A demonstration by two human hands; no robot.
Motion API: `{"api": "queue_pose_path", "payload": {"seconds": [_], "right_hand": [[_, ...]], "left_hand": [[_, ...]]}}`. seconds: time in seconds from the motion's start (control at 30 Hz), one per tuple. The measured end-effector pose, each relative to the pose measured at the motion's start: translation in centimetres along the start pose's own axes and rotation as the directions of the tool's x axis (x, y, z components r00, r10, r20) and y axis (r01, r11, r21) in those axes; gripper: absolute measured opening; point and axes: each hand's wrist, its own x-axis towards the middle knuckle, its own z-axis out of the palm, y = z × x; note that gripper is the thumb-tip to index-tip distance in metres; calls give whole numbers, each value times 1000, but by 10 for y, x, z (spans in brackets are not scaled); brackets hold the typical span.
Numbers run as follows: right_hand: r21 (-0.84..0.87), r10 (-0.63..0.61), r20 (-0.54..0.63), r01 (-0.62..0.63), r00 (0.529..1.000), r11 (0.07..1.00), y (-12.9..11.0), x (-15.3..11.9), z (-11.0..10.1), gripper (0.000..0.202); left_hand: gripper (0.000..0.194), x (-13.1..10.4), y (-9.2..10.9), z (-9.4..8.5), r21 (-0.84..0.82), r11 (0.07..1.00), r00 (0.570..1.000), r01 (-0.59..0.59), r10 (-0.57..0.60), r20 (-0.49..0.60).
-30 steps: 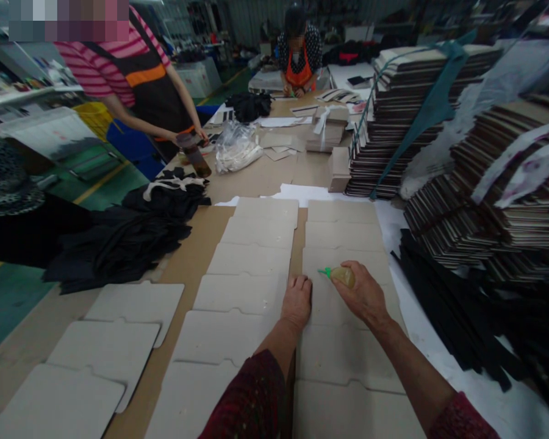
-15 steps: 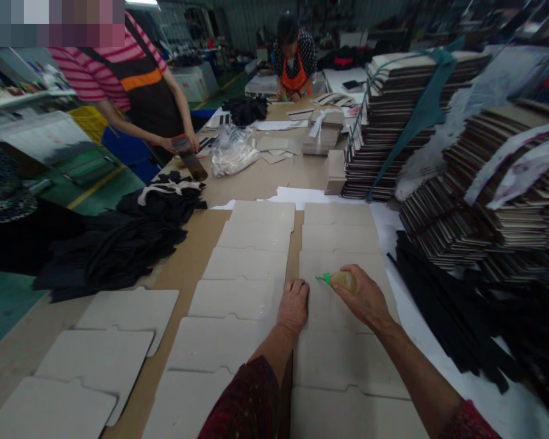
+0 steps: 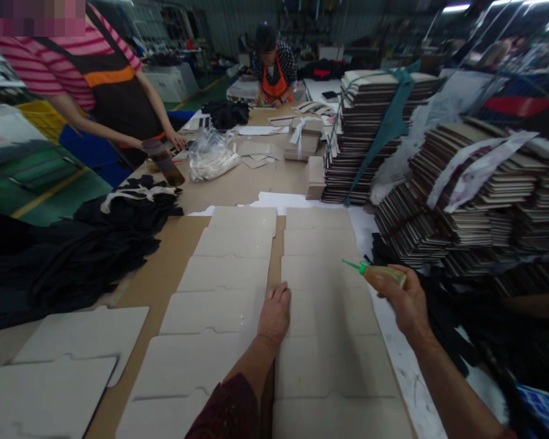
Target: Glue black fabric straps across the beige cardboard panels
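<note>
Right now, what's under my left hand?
Brown surface shows just beyond your left hand, between the middle row of boards and the right row; what the hand itself covers is hidden.

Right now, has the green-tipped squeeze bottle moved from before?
Yes, rightward: the squeeze bottle has gone from over the right-hand column of cardboard panels to mostly past its right edge.

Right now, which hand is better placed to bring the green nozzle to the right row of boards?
Probably the right hand: it holds the bottle, whose green nozzle points towards the right row of boards. The left hand lies at the gap between rows, holding no bottle.
</note>
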Motion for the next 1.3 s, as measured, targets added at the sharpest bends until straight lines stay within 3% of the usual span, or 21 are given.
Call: {"api": "queue_pose_path", "payload": {"seconds": [0.17, 0.3, 0.6, 0.87, 1.07, 1.3], "right_hand": [[-225, -20, 32, 27, 999, 974, 11, 1, -26, 60], [-434, -49, 109, 92, 993, 896, 18, -4, -23, 56], [-629, -96, 207, 207, 974, 749, 21, 8, -13, 49], [-707, -87, 208, 211, 974, 675, 8, 17, -17, 42], [-648, -44, 276, 219, 960, 730, 7, 16, -24, 42], [-591, -63, 251, 205, 966, 780, 13, 11, -11, 46]], "left_hand": [[46, 1, -1, 0, -8, 1000, 1000, -6, 6, -13], [46, 2, -1, 0, 22, 1000, 1000, -16, 16, -9], [47, 1, -3, 2, 35, 999, 1000, -19, 19, -9], [45, 2, -2, 1, 54, 998, 1000, -19, 19, -5], [48, 2, -2, 1, 9, 1000, 1000, -15, 15, -8], [48, 2, 0, -3, 25, 1000, 1000, 2, -2, 13]]}}
